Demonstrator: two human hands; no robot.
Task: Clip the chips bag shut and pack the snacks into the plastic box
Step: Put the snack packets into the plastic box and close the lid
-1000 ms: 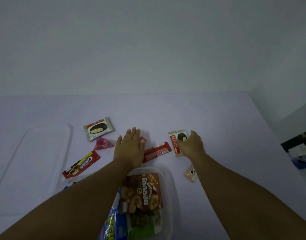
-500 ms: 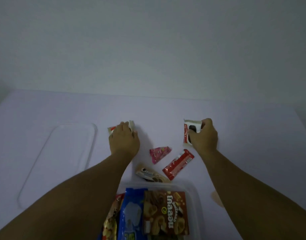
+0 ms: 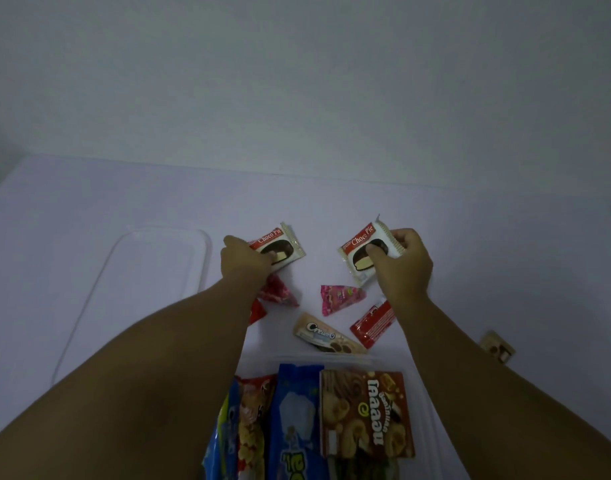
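Head view, dim light. I see a plain pale wall (image 3: 297, 81) filling the upper half of frame; it meets the white table (image 3: 89, 202) along a straight far edge. The table's left corner shows at the far left. Widest bare table lies along the far strip under the wall and off to the right.

Clear lid (image 3: 141, 289) lies flat on the left part of the table, its right edge just beside the left forearm. Plastic box (image 3: 432, 403) sits at the near edge between both forearms, already packed: a brown cookie carton (image 3: 366, 414), a blue bag (image 3: 297, 420) upright beside it, and a red-yellow bag (image 3: 252, 420) left of that. I cannot tell which of these is the chips bag, nor see a clip.

Left hand (image 3: 243, 259) pinches the left Choco Pie (image 3: 280, 245) by its near-left corner. Right hand (image 3: 402, 268) grips the right Choco Pie (image 3: 364, 251), thumb on its face, fingers over its right edge. I cannot tell whether either pie is off the table.

Loose between hands and box: cream cookie pack (image 3: 326, 336) touching the box's far rim, red wafer bar (image 3: 371, 323) partly under the right wrist, pink triangular packet (image 3: 338, 297), red triangular packet (image 3: 280, 294) beside the left wrist. A small tan packet (image 3: 498, 346) lies apart, right of the right forearm.
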